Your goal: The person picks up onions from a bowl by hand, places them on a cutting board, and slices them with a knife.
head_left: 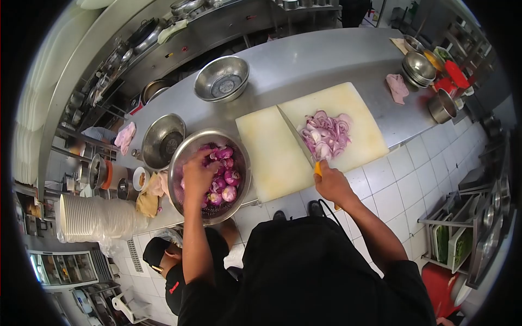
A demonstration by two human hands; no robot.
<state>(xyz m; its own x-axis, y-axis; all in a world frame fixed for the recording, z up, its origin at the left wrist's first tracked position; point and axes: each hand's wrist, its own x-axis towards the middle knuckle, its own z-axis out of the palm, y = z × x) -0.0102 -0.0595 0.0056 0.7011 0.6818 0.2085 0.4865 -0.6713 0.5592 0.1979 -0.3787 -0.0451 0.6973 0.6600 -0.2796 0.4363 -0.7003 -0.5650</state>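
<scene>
My right hand [333, 185] is closed around the yellow handle of a kitchen knife [296, 135]. The long blade rests across the white cutting board [266, 163], pointing away from me. Just right of the blade lies a heap of sliced red onion [328, 135]. My left hand [199, 175] reaches into a steel colander [243, 187], its fingers apart over peeled red onions [229, 193]. The undersides of those fingers are hidden, and I see no onion lifted in them.
Two steel bowls, one at the back [222, 79] and one beside the colander [163, 142], stand on the steel table [304, 60]. Stacked bowls [418, 68] and a pink cloth [397, 88] are at right. Stacked white containers [89, 218] stand left. A person in black [176, 271] is low beside me.
</scene>
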